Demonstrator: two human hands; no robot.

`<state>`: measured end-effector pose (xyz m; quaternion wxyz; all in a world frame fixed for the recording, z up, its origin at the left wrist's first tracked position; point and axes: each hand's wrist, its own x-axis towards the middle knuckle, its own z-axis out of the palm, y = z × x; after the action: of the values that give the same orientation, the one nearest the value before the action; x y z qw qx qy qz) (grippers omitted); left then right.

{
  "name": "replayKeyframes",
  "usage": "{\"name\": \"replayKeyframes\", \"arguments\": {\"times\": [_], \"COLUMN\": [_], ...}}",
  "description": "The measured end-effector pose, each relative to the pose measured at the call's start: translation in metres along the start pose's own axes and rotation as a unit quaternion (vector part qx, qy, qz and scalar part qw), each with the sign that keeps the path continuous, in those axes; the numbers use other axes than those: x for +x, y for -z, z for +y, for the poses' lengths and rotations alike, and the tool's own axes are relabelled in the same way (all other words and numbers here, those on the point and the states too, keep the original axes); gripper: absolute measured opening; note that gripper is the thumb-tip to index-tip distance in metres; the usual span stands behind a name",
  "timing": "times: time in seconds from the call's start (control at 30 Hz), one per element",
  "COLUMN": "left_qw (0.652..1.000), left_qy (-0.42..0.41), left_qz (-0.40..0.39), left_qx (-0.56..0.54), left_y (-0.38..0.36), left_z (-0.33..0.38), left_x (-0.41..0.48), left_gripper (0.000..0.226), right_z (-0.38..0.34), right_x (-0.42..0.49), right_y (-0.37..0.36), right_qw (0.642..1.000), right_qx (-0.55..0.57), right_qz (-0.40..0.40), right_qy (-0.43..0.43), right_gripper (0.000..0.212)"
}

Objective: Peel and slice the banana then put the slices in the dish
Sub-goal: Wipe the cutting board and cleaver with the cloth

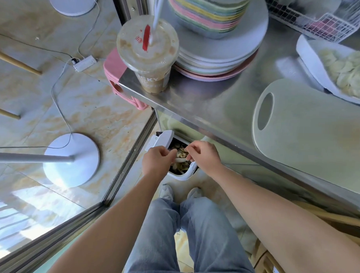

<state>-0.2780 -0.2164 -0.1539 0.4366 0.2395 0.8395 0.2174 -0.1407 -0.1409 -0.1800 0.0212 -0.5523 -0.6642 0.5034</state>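
Both my hands are low over a white bin [191,173] under the table edge; the bin holds several banana peels. My left hand [156,161] is curled round a pale piece of banana [179,159], most of it hidden by the fingers. Just to its right, my right hand [204,155] pinches a strip of peel [186,155] with curled fingers. The white dish [308,59] stands at the table's far right with several banana slices [344,70] in it. A pale green cutting board [309,136] lies in front of the dish.
A lidded drink cup [147,53] with a straw stands at the steel table's left corner [132,87]. Stacked plates [218,54] sit behind it, and a wire basket [326,19] at the back right. A pink stool [114,77] and lamp base [71,159] are on the floor.
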Motion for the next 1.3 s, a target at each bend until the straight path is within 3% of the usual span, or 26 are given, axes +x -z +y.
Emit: {"name": "replayKeyframes", "arguments": {"times": [0.07,0.17,0.23,0.4,0.53,0.67,0.73,0.83,0.97,1.07,1.17,1.23,1.3], "left_qw": [0.999,0.995,0.992,0.976,0.948,0.896,0.857,0.820,0.812,0.823,0.853,0.888,0.915], "left_qy": [-0.025,-0.073,-0.103,-0.181,-0.278,-0.354,-0.387,-0.380,-0.358,-0.319,-0.293,-0.278,-0.273], "left_qz": [0.031,0.043,0.037,-0.020,-0.059,-0.112,-0.145,-0.167,-0.105,-0.121,-0.115,-0.101,-0.095], "left_qx": [0.021,0.047,0.068,0.122,0.141,0.241,0.309,0.395,0.449,0.454,0.417,0.354,0.282], "left_y": [0.008,0.021,0.027,0.020,-0.007,-0.040,-0.057,-0.080,-0.098,-0.102,-0.099,-0.095,-0.088], "left_z": [0.013,0.038,0.059,0.117,0.154,0.186,0.199,0.218,0.245,0.266,0.296,0.320,0.348], "left_x": [-0.011,-0.032,-0.046,-0.070,-0.079,-0.073,-0.064,-0.055,-0.046,-0.043,-0.043,-0.041,-0.038], "left_gripper": [0.009,0.015,0.007,0.024,0.019,0.028,0.039,0.048,0.038,0.032,0.025,0.020,0.013], "right_z": [-0.012,-0.031,-0.038,-0.043,-0.008,0.031,0.042,0.048,0.050,0.048,0.024,-0.007,-0.039], "right_x": [-0.020,-0.055,-0.074,-0.102,-0.110,-0.109,-0.106,-0.098,-0.084,-0.073,-0.059,-0.053,-0.048], "right_y": [0.013,0.038,0.056,0.110,0.154,0.186,0.199,0.225,0.268,0.301,0.342,0.373,0.406], "right_qw": [0.999,0.995,0.991,0.970,0.961,0.959,0.956,0.950,0.961,0.979,0.981,0.946,0.905], "right_qx": [0.040,0.093,0.120,0.154,0.006,-0.118,-0.175,-0.221,-0.217,-0.149,0.045,0.224,0.325], "right_qz": [-0.007,0.007,0.052,0.185,0.277,0.230,0.207,0.205,0.158,0.119,0.177,0.230,0.274], "right_qy": [0.010,0.020,0.031,0.021,-0.015,-0.117,-0.116,-0.077,-0.064,-0.076,-0.070,-0.050,-0.005], "right_gripper": [0.020,0.029,0.027,0.024,0.028,0.046,0.047,0.030,0.019,0.022,0.027,0.024,0.017]}}
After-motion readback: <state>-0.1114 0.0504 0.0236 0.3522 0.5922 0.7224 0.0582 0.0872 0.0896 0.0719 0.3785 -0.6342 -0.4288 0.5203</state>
